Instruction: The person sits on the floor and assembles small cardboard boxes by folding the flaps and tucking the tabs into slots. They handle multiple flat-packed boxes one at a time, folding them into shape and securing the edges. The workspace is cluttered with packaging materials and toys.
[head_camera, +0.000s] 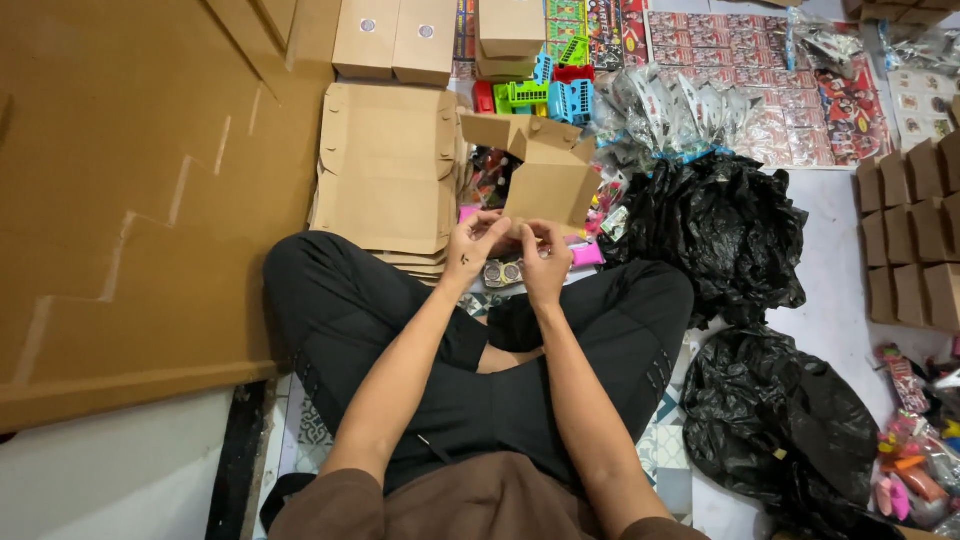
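Left of the hands, a big cardboard sheet is spread over the floor. Right of them, black plastic bags are heaped. Beyond the left hand, flat box blanks are stacked. Between and just above both hands, a small brown box is gripped at its lower edge by the left hand and right hand.

A home packing workspace on the floor, shown by stacked flat brown cardboard box blanks, small plastic toys and crumpled black plastic bags.
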